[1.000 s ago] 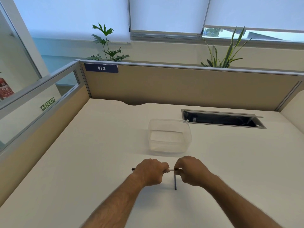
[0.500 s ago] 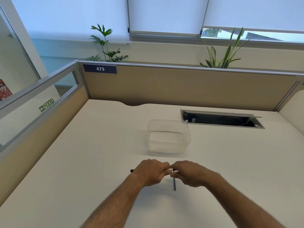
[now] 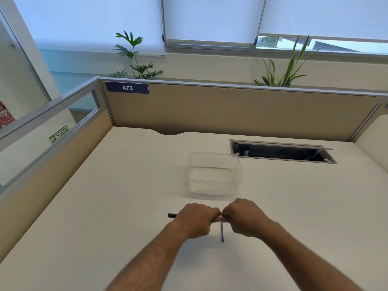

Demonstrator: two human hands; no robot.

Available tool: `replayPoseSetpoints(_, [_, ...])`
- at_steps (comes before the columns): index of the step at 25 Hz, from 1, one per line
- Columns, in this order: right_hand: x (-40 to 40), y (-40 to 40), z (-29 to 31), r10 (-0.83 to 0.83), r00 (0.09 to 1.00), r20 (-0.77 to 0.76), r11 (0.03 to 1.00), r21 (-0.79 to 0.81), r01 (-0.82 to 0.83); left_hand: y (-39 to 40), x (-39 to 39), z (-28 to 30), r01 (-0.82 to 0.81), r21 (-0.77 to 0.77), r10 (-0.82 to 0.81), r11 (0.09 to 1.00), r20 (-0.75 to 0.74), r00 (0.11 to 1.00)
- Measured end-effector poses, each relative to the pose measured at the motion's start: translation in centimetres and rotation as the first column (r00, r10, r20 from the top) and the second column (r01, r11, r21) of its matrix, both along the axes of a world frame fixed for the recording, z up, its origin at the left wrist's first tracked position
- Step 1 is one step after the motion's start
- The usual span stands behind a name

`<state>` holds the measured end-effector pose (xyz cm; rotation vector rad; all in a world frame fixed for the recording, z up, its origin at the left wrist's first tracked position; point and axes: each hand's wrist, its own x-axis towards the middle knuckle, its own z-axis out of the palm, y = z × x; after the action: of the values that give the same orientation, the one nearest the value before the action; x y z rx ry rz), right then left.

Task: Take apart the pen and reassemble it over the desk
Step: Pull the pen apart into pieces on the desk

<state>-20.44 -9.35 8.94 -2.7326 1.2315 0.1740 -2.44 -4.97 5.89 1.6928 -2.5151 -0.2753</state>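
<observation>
My left hand [image 3: 196,219] is closed around the pen barrel [image 3: 172,215], whose dark end sticks out to the left of my fist. My right hand [image 3: 244,217] is closed on the barrel's other end, knuckles nearly touching the left hand; a sliver of white shows between them. What the right fingers pinch is hidden. A thin dark blue refill [image 3: 222,232] lies on the white desk [image 3: 126,206] just below the gap between my hands, pointing towards me.
A clear plastic container [image 3: 215,174] stands just beyond my hands. Behind it to the right is an open cable slot [image 3: 281,152] in the desk. Beige partition walls [image 3: 231,110] close the desk at the back and left.
My hands have drawn together: the white stretch of pen visible between them a second ago is now almost covered. The refill on the desk has stayed put.
</observation>
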Motion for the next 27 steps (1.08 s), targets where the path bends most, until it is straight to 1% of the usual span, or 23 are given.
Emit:
replayPoseSetpoints(4, [-0.2,0.3,-0.2,0.018,0.998,0.061,0.997,-0.073,-0.014,-0.1,0.3,0.1,0.004,0.017,-0.004,1.0,-0.028,1.0])
replayPoseSetpoints(7, [-0.4,0.4,-0.3,0.023,0.994,0.106,0.994,-0.112,-0.011,-0.1,0.5,0.1,0.012,0.041,-0.009,0.999,-0.077,0.997])
replayPoseSetpoints(11, [-0.3,0.5,-0.2,-0.009,0.993,0.119,0.987,-0.157,0.028,-0.2,0.5,0.1,0.003,0.055,0.003,0.998,-0.108,0.994])
replayPoseSetpoints(13, [-0.2,0.5,-0.1,-0.061,0.986,0.157,0.989,-0.122,0.08,-0.3,0.6,0.1,-0.001,0.052,0.006,0.999,-0.103,0.995])
replayPoseSetpoints(15, [-0.3,0.6,0.1,-0.115,0.976,0.187,0.991,-0.041,0.124,-0.4,0.6,-0.1,0.002,0.043,0.003,0.999,-0.104,0.995])
replayPoseSetpoints(17, [-0.6,0.5,0.3,-0.125,0.98,0.157,0.991,0.057,0.117,-0.6,0.6,-0.2,0.0,0.038,0.004,0.999,-0.108,0.994])
replayPoseSetpoints(20, [-0.8,0.4,0.4,-0.067,0.995,0.072,0.984,0.17,0.054,-0.6,0.9,-0.4,-0.017,0.033,0.021,0.999,-0.103,0.995])
replayPoseSetpoints(22, [-0.7,0.3,0.2,-0.025,0.997,0.073,0.983,0.182,0.011,-0.6,1.1,-0.4,-0.025,0.028,0.028,0.999,-0.096,0.995])
replayPoseSetpoints(25, [-0.5,0.3,0.1,-0.004,0.998,0.065,0.992,0.125,-0.004,-0.6,1.1,-0.4,-0.019,0.018,0.021,1.0,-0.097,0.995])
replayPoseSetpoints(27, [-0.5,0.2,0.0,-0.023,0.995,0.099,0.997,0.079,0.015,-0.6,1.1,-0.4,-0.02,0.014,0.022,1.0,-0.103,0.994])
